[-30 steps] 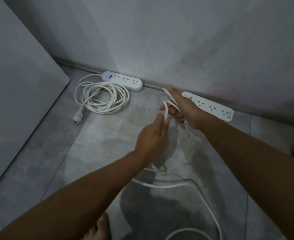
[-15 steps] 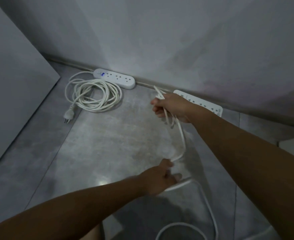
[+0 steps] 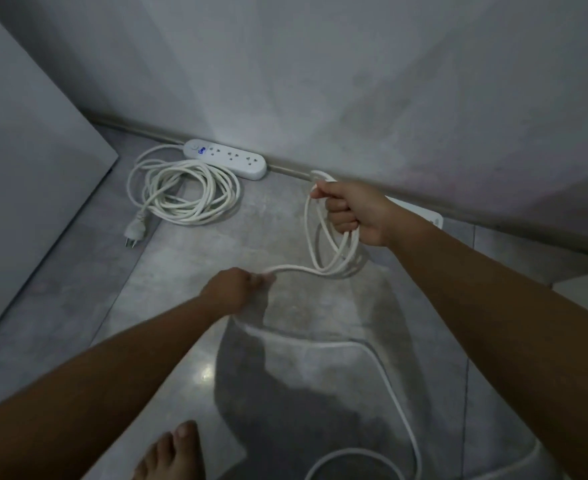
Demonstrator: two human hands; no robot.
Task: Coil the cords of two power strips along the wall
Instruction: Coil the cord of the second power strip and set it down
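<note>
One wide-angle view, worn on the person's head, faces forward and steeply down at the grey floor and the wall base. The left hand and right hand sit mid-frame at arm's length; a bare foot marks the bottom edge.

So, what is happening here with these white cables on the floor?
A person is coiling a power strip's cord. The right hand grips a few hanging loops of it, and the left hand pinches the loose length that leads to them. The rest trails over the floor. The other power strip lies along the wall, its coiled cord beside it.
</note>
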